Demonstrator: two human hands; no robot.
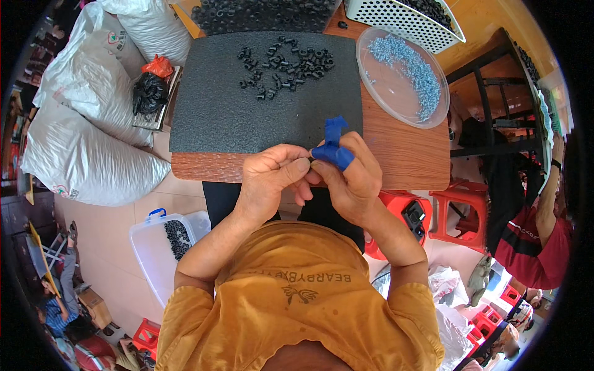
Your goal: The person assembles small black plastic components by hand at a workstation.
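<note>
My left hand (275, 173) and my right hand (354, 179) meet fingertip to fingertip over the front edge of the table. Both are closed in a pinch on a small dark part (311, 159), which the fingers mostly hide. Blue tape (334, 151) is wrapped round my right index finger, with a loose end sticking up. Beyond my hands, a dark grey foam mat (210, 114) bears a scattered group of small black plastic fittings (288, 65). To the right, a round clear plastic lid (387, 96) holds many tiny light-blue pieces (405, 65).
At the back stand a clear bin of black parts (263, 15) and a white perforated basket (405, 25). Full white sacks (93, 136) lie on the left. A clear tub (151, 247) with black parts is on the floor, and red stools (458, 216) stand at right.
</note>
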